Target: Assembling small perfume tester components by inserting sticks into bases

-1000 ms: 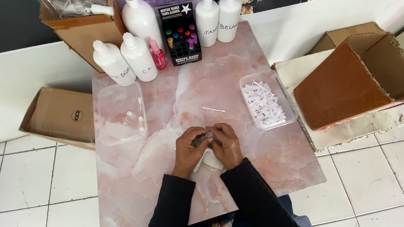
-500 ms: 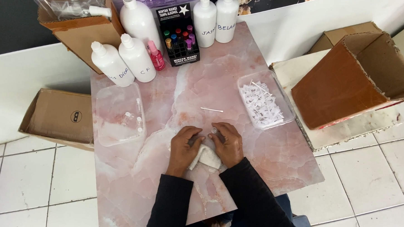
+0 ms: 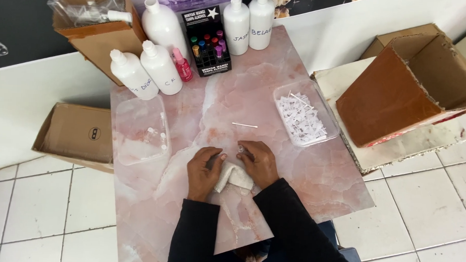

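My left hand [image 3: 202, 171] lies on the pink marble table [image 3: 202, 108] with its fingers curled over the left end of a folded white cloth [image 3: 234, 177]. My right hand [image 3: 259, 163] rests against the cloth's right side. Its fingertips pinch what looks like a small clear vial [image 3: 241, 148], which is mostly hidden. A thin white stick [image 3: 245, 125] lies loose on the table just beyond my hands.
A clear tray of small white pieces [image 3: 304, 116] sits right, a clear tray with a few vials [image 3: 139, 129] left. White bottles [image 3: 160, 67], a pink bottle [image 3: 182, 66] and a black rack of small coloured bottles [image 3: 208, 41] line the back. Cardboard boxes [image 3: 402, 91] flank the table.
My hands were joined over something small; they have since drawn slightly apart and settled on the table, and the white cloth now shows between them.
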